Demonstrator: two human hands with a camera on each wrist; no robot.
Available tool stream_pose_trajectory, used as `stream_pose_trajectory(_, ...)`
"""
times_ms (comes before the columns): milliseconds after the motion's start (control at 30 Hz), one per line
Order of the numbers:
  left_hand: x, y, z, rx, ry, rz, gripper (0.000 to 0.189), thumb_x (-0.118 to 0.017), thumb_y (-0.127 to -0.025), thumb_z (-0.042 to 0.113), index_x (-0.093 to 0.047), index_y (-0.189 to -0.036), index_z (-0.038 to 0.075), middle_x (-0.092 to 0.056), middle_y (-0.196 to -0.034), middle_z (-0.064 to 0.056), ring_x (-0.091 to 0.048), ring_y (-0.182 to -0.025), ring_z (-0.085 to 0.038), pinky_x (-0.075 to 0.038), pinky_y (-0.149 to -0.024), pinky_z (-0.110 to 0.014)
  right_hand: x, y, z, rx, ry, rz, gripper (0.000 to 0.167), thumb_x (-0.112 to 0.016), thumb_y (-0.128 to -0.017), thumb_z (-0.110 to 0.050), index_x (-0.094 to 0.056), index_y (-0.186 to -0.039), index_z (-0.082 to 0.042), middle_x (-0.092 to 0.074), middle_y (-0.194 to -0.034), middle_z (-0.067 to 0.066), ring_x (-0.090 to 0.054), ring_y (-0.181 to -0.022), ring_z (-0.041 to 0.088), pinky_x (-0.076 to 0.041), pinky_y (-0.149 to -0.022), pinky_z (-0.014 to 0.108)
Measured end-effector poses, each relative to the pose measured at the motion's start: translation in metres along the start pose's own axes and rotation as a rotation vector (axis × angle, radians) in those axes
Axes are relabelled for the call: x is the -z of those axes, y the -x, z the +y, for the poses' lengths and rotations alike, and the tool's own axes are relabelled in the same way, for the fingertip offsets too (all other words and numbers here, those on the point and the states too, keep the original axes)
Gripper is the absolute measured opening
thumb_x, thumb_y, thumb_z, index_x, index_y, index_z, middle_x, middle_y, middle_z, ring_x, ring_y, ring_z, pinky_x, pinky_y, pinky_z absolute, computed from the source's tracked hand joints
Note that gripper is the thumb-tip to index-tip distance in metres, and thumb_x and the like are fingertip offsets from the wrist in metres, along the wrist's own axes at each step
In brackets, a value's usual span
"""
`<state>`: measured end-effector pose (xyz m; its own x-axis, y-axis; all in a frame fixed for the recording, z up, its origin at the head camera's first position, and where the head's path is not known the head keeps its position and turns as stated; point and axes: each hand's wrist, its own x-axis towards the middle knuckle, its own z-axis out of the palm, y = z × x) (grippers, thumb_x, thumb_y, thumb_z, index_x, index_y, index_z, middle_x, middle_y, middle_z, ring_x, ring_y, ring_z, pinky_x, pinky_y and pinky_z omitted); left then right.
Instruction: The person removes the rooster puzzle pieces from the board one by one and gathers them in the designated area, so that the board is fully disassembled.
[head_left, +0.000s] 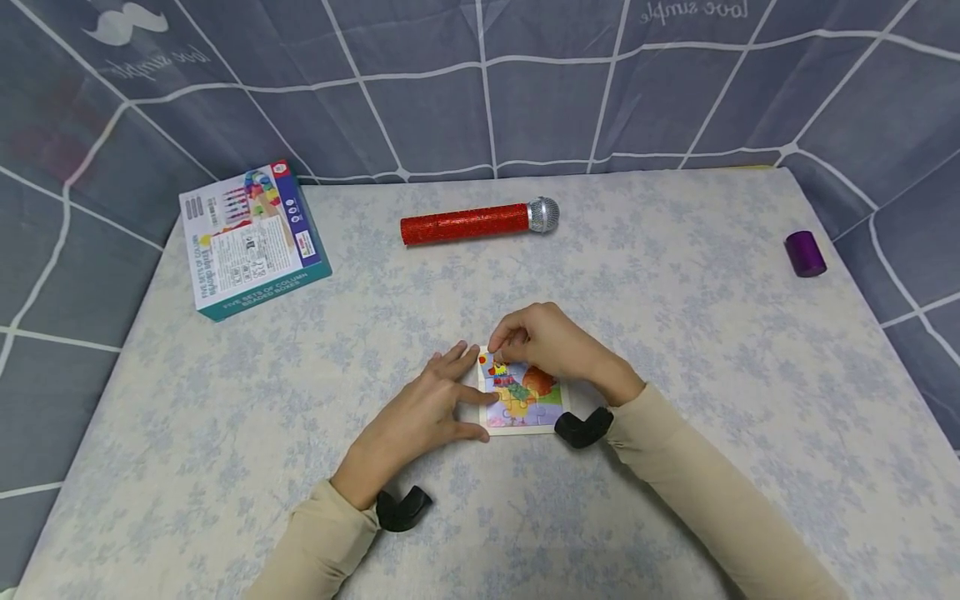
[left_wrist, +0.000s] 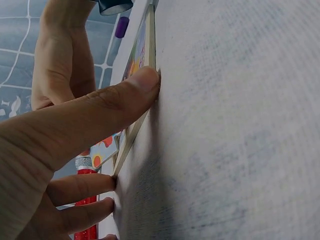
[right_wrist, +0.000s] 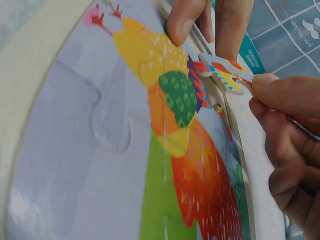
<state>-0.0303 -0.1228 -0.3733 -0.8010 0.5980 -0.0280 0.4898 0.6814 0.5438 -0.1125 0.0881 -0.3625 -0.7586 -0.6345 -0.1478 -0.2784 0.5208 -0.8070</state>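
Observation:
A small jigsaw puzzle (head_left: 536, 415) in a pale tray lies flat on the table, showing a colourful bird picture. My right hand (head_left: 553, 340) pinches a puzzle piece (right_wrist: 227, 75) between thumb and finger at the tray's far left corner. That piece is tilted and stands partly above its neighbours in the right wrist view. Along the tray's left side rests my left hand (head_left: 423, 408), fingers spread. Its thumb (left_wrist: 142, 82) touches the tray edge and one fingertip presses on the picture. The right fingers partly cover the corner in the head view.
A red glittery microphone (head_left: 468, 225) with a silver head lies behind the puzzle. At the back left is a beaded-boxes carton (head_left: 251, 242). A purple cylinder (head_left: 806, 254) stands near the right edge. Checked blue-grey cloth (head_left: 555, 108) hangs behind the table.

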Motion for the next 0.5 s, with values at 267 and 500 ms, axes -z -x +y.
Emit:
stream_pose_trajectory(267,0.0,-0.001,0.001,0.011,0.012,0.002,0.046,-0.088,-0.072,0.029,-0.076,-0.113,0.012,-0.039,-0.149,-0.026,-0.029,-0.143,-0.04,-0.024,-0.113,-0.058,0.008,0.004,0.007,-0.09,-0.19,0.014,0.007,-0.073,-0.088,-0.012,-0.078,-0.093,-0.009,-0.074,-0.085,0.002,-0.065,-0.071,0.02,-0.052,-0.061,0.029)
stream_pose_trajectory(500,0.0,0.0,0.002,0.026,0.015,0.008,0.047,-0.089,-0.07,0.028,-0.076,-0.112,0.012,-0.04,-0.148,-0.027,-0.028,-0.143,-0.041,-0.024,-0.113,-0.058,0.032,0.021,0.023,-0.186,-0.238,0.039,0.014,-0.074,-0.088,-0.013,-0.077,-0.098,-0.004,-0.075,-0.091,0.006,-0.067,-0.081,0.017,-0.052,-0.071,0.028)
